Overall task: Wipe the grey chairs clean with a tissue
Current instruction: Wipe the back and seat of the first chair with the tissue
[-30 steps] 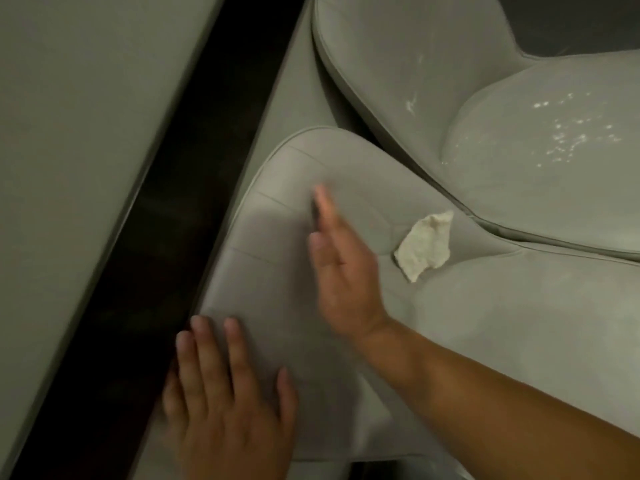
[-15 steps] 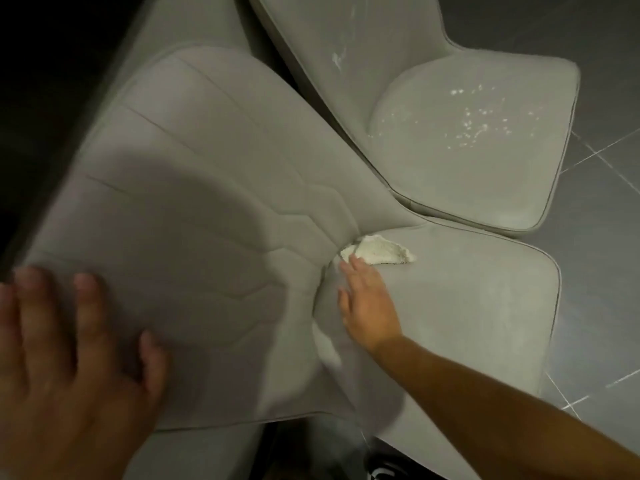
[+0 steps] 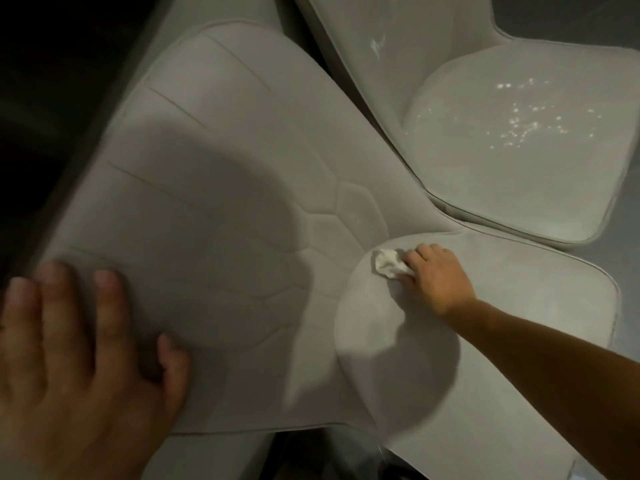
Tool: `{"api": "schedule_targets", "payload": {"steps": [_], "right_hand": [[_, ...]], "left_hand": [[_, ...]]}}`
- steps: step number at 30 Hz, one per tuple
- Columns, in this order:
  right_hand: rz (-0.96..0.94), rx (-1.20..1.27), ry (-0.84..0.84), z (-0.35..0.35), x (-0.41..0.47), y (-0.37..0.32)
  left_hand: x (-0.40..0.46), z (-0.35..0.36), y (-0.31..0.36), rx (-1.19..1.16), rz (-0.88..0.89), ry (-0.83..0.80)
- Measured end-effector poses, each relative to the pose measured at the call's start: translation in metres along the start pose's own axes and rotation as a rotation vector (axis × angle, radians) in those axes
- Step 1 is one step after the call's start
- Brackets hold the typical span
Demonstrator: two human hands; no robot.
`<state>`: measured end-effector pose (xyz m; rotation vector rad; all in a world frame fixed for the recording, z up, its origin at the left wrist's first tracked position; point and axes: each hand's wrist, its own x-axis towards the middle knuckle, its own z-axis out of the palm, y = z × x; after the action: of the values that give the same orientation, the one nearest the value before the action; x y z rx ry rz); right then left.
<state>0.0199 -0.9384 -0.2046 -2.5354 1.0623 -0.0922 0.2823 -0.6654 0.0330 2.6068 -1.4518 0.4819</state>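
Observation:
A grey padded chair (image 3: 221, 188) fills the middle of the head view, its quilted backrest towards me and its seat (image 3: 519, 341) at the right. My left hand (image 3: 72, 368) lies flat on the top edge of the backrest, fingers spread. My right hand (image 3: 438, 275) reaches down to the seat where it meets the backrest and pinches a crumpled white tissue (image 3: 388, 263) against the fabric. A second grey chair (image 3: 502, 140) stands behind it at the upper right, its seat speckled with white spots.
A pale table edge (image 3: 114, 109) runs along the left behind the backrest, with dark shadow beyond it. Dark grey floor tiles (image 3: 627, 265) show at the far right. The two chairs touch side by side.
My right hand has closed its fingers on the tissue, which earlier lay loose on the seat. My view has come closer and my left hand stays on the backrest.

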Motion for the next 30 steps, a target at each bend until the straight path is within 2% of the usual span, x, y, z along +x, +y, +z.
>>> {"api": "schedule_targets", "payload": {"steps": [3, 5, 7, 10, 13, 15, 18, 21, 25, 30], "right_hand": [[-0.003, 0.176, 0.006, -0.019, -0.012, -0.024], [0.072, 0.251, 0.036, -0.04, -0.013, -0.046], [0.103, 0.323, 0.176, -0.072, -0.01, -0.071], [0.086, 0.739, 0.436, -0.138, -0.003, -0.12], [-0.148, 0.985, 0.78, -0.195, 0.004, -0.168], [-0.321, 0.961, 0.867, -0.214, 0.014, -0.2], [-0.493, 0.763, 0.753, -0.211, 0.036, -0.246], [-0.56, 0.567, 0.643, -0.193, 0.054, -0.27], [-0.56, 0.484, 0.72, -0.192, 0.079, -0.272], [-0.712, 0.341, 0.724, -0.198, 0.098, -0.261]], "left_hand": [[0.001, -0.015, 0.013, 0.246, 0.188, 0.197], [0.004, -0.023, 0.019, 0.348, 0.208, 0.242], [0.005, -0.025, 0.023, 0.406, 0.205, 0.238], [0.006, -0.028, 0.022, 0.424, 0.202, 0.226], [0.006, -0.028, 0.02, 0.414, 0.191, 0.227], [0.006, -0.028, 0.021, 0.415, 0.181, 0.235], [0.006, -0.028, 0.022, 0.403, 0.169, 0.229], [0.006, -0.029, 0.021, 0.403, 0.182, 0.225], [0.005, -0.026, 0.022, 0.383, 0.18, 0.232], [0.007, -0.026, 0.021, 0.379, 0.187, 0.244]]}}
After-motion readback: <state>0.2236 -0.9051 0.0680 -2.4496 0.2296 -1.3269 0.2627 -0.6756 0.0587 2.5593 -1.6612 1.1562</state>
